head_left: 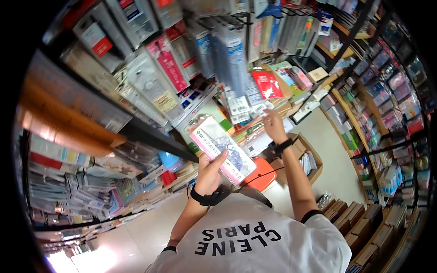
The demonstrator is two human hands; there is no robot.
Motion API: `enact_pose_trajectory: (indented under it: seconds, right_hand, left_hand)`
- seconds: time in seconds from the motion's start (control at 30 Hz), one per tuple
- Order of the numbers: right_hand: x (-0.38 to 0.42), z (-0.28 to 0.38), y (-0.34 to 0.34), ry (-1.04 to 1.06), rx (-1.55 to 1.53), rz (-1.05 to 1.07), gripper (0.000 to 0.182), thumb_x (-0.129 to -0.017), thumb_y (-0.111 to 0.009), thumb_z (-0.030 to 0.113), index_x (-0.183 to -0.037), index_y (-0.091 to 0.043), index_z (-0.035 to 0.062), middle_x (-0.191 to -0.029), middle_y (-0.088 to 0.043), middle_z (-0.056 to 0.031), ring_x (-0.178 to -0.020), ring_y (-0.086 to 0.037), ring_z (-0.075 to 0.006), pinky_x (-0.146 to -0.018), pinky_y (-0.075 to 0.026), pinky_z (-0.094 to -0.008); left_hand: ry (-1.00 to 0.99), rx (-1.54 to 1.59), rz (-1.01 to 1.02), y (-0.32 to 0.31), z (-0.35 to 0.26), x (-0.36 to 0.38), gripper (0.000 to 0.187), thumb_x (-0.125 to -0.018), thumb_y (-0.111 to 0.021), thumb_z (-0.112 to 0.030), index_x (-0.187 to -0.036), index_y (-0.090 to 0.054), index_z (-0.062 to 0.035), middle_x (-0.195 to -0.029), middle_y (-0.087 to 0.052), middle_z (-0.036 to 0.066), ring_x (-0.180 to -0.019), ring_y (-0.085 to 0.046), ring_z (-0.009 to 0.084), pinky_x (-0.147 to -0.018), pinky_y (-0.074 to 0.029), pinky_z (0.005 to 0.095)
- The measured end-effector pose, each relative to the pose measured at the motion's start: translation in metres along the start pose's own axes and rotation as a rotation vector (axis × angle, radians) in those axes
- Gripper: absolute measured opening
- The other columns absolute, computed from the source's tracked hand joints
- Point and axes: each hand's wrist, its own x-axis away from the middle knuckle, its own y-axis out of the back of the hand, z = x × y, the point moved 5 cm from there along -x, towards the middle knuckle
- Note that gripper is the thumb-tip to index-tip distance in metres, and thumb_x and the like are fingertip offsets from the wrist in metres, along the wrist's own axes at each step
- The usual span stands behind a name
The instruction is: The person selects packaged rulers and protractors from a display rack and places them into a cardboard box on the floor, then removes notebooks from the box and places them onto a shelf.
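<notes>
My left hand (209,173) is closed on a flat geometry set pack (225,148), its thumb lying across the front. The pack is white and pink, lettered "GEOMETRIC", with clear bluish pieces pictured or showing at its middle. To the right, my right hand (274,127) is raised with its fingers curled, fingertips right at a white barcode label (261,109) on the hanging packs; what they hold, if anything, I cannot make out. Beside that label hang more barcoded packs (237,107) and a red packet (267,84).
Racks of hanging stationery packs (154,84) fill the front and left. A dark metal post (152,139) slants beside my left hand. Below my right hand are a red-orange stool (260,177) and an open cardboard box (314,152). Shelves (350,113) and cartons (364,223) line the right.
</notes>
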Motion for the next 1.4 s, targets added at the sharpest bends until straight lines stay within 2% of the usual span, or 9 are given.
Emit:
enact_pose_trajectory:
  seconds: [0.13, 0.2, 0.33, 0.53, 0.87, 0.97, 1.07, 1.17, 1.4]
  right_hand:
    - [-0.05, 0.013, -0.041, -0.146, 0.026, 0.257, 0.035, -0.072, -0.052, -0.005, -0.106, -0.059, -0.0015, -0.098, -0.061, -0.0235, -0.093, -0.06, -0.037, -0.082, -0.047, -0.0401]
    - [-0.068, 0.0, -0.066, 0.186, 0.343, 0.12, 0.034, -0.071, -0.05, -0.005, -0.104, -0.059, -0.0022, -0.1, -0.061, -0.0221, -0.093, -0.059, -0.0358, -0.083, -0.047, -0.0407]
    - [-0.083, -0.005, -0.083, 0.204, 0.757, 0.108, 0.041, -0.073, -0.062, 0.013, -0.112, -0.055, 0.003, -0.124, -0.051, -0.0199, -0.112, -0.049, -0.0378, -0.091, -0.044, -0.0458]
    - [-0.099, -0.005, -0.082, 0.053, 0.944, 0.147, 0.064, -0.069, -0.07, 0.025, -0.124, -0.043, 0.0048, -0.115, -0.052, -0.0232, -0.1, -0.056, -0.0395, -0.083, -0.048, -0.0427]
    - [-0.092, -0.036, -0.069, 0.15, 0.217, -0.082, 0.054, -0.072, -0.062, 0.013, -0.118, -0.045, -0.0084, -0.109, -0.056, -0.0302, -0.1, -0.055, -0.0443, -0.085, -0.045, -0.046]
    - [-0.087, -0.045, -0.06, 0.037, 0.243, -0.066, 0.036, -0.075, -0.061, 0.009, -0.106, -0.054, -0.0075, -0.098, -0.062, -0.0233, -0.086, -0.06, -0.0404, -0.076, -0.048, -0.0433]
    - [-0.064, -0.073, -0.047, -0.401, -0.458, -0.12, 0.027, -0.079, -0.059, 0.007, -0.103, -0.057, -0.0042, -0.089, -0.063, -0.0132, -0.076, -0.061, -0.0254, -0.065, -0.05, -0.0361]
    - [0.014, -0.015, -0.003, -0.663, -0.925, -0.232, 0.025, -0.085, -0.056, 0.006, -0.11, -0.055, 0.0006, -0.086, -0.061, -0.0041, -0.067, -0.056, -0.0103, -0.055, -0.048, -0.0257]
    - [0.123, 0.116, 0.061, -0.49, -1.331, -0.047, 0.028, -0.093, -0.049, 0.009, -0.118, -0.048, -0.0025, -0.102, -0.062, -0.0099, -0.085, -0.065, -0.0197, -0.072, -0.056, -0.0357]
  left_hand:
    - [-0.093, 0.04, -0.009, -0.012, -0.045, 0.036, 0.027, -0.087, -0.058, -0.001, -0.113, -0.052, 0.0039, -0.107, -0.06, 0.01, -0.096, -0.058, 0.0147, -0.085, -0.046, 0.0302]
    - [-0.107, 0.104, 0.023, -0.015, -0.062, 0.051, 0.029, -0.087, -0.056, 0.001, -0.115, -0.05, 0.004, -0.11, -0.059, 0.011, -0.1, -0.057, 0.0156, -0.089, -0.045, 0.0319]
    - [-0.227, 0.26, 0.277, -0.041, -0.097, 0.069, 0.044, -0.089, -0.043, 0.004, -0.132, -0.034, 0.0026, -0.131, -0.046, 0.018, -0.123, -0.045, 0.0273, -0.102, -0.037, 0.0401]
    - [-0.355, 0.116, 0.138, -0.035, -0.099, 0.08, 0.053, -0.09, -0.039, -0.003, -0.14, -0.02, 0.0016, -0.144, -0.024, 0.029, -0.134, -0.028, 0.037, -0.109, -0.025, 0.0488]
    - [-0.389, 0.157, 0.092, -0.026, -0.1, 0.085, 0.056, -0.088, -0.04, -0.001, -0.14, -0.02, 0.0008, -0.143, -0.026, 0.027, -0.134, -0.029, 0.0356, -0.108, -0.027, 0.0479]
    - [-0.367, 0.123, 0.096, -0.025, -0.098, 0.086, 0.06, -0.084, -0.041, 0.0, -0.14, -0.021, 0.0009, -0.143, -0.027, 0.028, -0.133, -0.031, 0.0358, -0.108, -0.027, 0.0477]
    - [-0.336, 0.092, 0.049, -0.016, -0.089, 0.087, 0.063, -0.08, -0.043, 0.001, -0.14, -0.022, 0.001, -0.142, -0.028, 0.028, -0.133, -0.031, 0.0359, -0.108, -0.027, 0.0472]
    - [-0.358, 0.169, 0.066, -0.014, -0.087, 0.087, 0.057, -0.08, -0.045, 0.008, -0.135, -0.031, 0.0018, -0.137, -0.037, 0.022, -0.129, -0.037, 0.0304, -0.107, -0.028, 0.0437]
    - [-0.203, 0.116, 0.05, -0.016, -0.064, 0.074, 0.044, -0.084, -0.049, 0.008, -0.127, -0.042, 0.0009, -0.124, -0.05, 0.012, -0.116, -0.047, 0.0219, -0.1, -0.035, 0.0372]
